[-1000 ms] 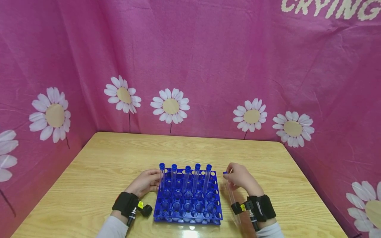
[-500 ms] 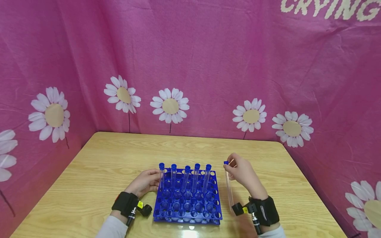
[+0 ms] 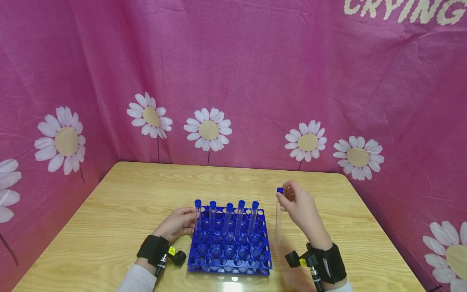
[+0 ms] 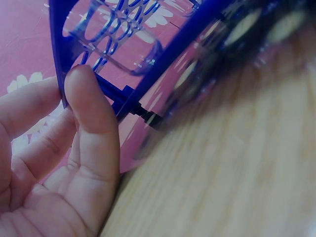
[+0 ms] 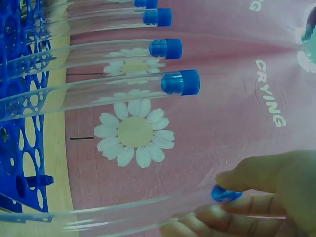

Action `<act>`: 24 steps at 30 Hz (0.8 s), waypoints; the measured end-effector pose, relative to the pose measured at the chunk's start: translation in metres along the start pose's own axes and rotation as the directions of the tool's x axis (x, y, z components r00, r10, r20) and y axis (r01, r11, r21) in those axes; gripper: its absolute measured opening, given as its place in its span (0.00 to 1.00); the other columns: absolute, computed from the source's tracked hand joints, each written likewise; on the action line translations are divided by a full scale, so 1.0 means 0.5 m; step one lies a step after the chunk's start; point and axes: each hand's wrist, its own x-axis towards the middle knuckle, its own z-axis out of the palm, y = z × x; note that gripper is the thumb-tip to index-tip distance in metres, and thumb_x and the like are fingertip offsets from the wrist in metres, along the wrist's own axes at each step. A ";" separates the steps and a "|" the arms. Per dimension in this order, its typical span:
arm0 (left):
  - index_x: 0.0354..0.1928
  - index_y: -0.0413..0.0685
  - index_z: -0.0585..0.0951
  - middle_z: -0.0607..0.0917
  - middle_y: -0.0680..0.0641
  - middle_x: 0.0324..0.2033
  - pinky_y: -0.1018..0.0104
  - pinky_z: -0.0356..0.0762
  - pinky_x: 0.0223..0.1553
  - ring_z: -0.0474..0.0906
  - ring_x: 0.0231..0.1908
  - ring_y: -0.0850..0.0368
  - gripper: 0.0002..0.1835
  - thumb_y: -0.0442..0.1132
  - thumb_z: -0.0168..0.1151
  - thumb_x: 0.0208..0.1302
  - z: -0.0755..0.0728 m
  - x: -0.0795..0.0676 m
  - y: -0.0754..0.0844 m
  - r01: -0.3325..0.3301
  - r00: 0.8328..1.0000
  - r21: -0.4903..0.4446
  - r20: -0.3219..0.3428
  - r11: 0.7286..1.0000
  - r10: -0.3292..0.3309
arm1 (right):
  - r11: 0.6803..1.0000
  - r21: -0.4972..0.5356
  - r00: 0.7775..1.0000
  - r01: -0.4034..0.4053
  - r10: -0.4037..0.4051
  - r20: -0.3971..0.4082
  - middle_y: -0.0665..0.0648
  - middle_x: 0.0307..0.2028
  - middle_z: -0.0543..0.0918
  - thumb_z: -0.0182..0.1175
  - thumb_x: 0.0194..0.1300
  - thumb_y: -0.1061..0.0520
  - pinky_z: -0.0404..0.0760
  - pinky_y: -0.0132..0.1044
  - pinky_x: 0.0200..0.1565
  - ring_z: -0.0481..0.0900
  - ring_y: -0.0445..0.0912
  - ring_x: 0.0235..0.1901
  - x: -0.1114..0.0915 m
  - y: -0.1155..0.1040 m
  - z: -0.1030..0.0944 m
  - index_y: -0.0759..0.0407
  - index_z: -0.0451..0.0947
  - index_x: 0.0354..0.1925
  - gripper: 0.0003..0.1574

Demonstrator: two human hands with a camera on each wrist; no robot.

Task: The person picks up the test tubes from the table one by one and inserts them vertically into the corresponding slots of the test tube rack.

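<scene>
A blue test tube rack [image 3: 230, 259] stands on the table with several clear, blue-capped test tubes [image 3: 254, 219] upright in its holes. My left hand [image 3: 177, 224] grips the rack's left side; in the left wrist view, thumb and fingers pinch the blue side panel [image 4: 58, 44]. To the right of the rack, my right hand [image 3: 300, 207] pinches another test tube [image 3: 278, 223] near its blue cap. That tube hangs nearly upright, apart from the rack. In the right wrist view the thumb and fingers close on the blue cap [image 5: 226, 193].
The wooden table [image 3: 146, 182] carries the rack near its front edge. A pink curtain [image 3: 255, 81] printed with white daisies stands behind and at both sides. Each wrist wears a black strap with a small camera [image 3: 178, 257].
My right hand has risen and moved slightly right, lifting the test tube from a slanted, low position to nearly upright. The left hand and the rack have stayed in place.
</scene>
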 end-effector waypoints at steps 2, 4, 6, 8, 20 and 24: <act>0.47 0.39 0.76 0.77 0.52 0.29 0.67 0.77 0.32 0.73 0.28 0.59 0.19 0.48 0.58 0.61 0.000 0.000 0.000 0.000 1.000 0.001 -0.002 1.000 0.000 | 1.000 0.008 0.999 0.012 -0.011 -0.036 0.60 0.32 0.81 0.59 0.61 0.53 0.81 0.34 0.29 0.79 0.46 0.29 -0.001 -0.002 0.000 0.60 0.71 0.43 0.15; 0.48 0.39 0.76 0.77 0.52 0.29 0.67 0.77 0.32 0.73 0.28 0.59 0.20 0.48 0.58 0.61 0.000 -0.001 0.000 0.002 1.000 0.002 -0.004 1.000 -0.002 | 1.000 0.012 0.998 0.022 -0.021 -0.067 0.59 0.31 0.81 0.60 0.60 0.54 0.81 0.33 0.29 0.78 0.47 0.31 -0.001 -0.004 0.001 0.60 0.71 0.42 0.15; 0.49 0.38 0.76 0.77 0.52 0.29 0.67 0.77 0.32 0.74 0.28 0.59 0.21 0.48 0.58 0.61 0.001 -0.001 0.001 0.003 1.000 0.002 -0.005 1.000 -0.003 | 0.999 0.022 0.995 0.029 -0.027 -0.093 0.59 0.30 0.82 0.60 0.60 0.54 0.82 0.33 0.29 0.79 0.47 0.31 -0.002 -0.006 0.003 0.60 0.71 0.41 0.14; 0.50 0.37 0.76 0.78 0.52 0.29 0.66 0.77 0.33 0.74 0.29 0.59 0.22 0.47 0.58 0.61 0.001 -0.001 0.001 0.006 1.000 0.002 -0.006 1.000 -0.006 | 0.999 0.031 0.993 0.040 -0.036 -0.114 0.58 0.30 0.82 0.60 0.59 0.54 0.81 0.33 0.29 0.79 0.47 0.31 -0.002 -0.008 0.006 0.59 0.71 0.41 0.13; 0.50 0.37 0.76 0.79 0.52 0.30 0.66 0.77 0.33 0.75 0.29 0.59 0.22 0.48 0.58 0.61 0.002 -0.003 0.004 0.008 1.000 0.002 -0.004 1.000 -0.008 | 0.994 0.049 0.986 0.099 -0.091 -0.142 0.57 0.28 0.81 0.62 0.54 0.58 0.78 0.37 0.30 0.79 0.46 0.31 -0.007 -0.020 0.023 0.58 0.69 0.36 0.13; 0.49 0.37 0.76 0.79 0.51 0.30 0.66 0.78 0.33 0.75 0.29 0.58 0.22 0.48 0.58 0.61 0.002 -0.003 0.005 0.008 1.000 0.005 -0.004 1.000 -0.008 | 0.996 0.034 0.991 0.088 -0.084 -0.103 0.56 0.27 0.81 0.62 0.53 0.59 0.75 0.37 0.27 0.79 0.47 0.31 -0.008 -0.024 0.025 0.58 0.67 0.36 0.14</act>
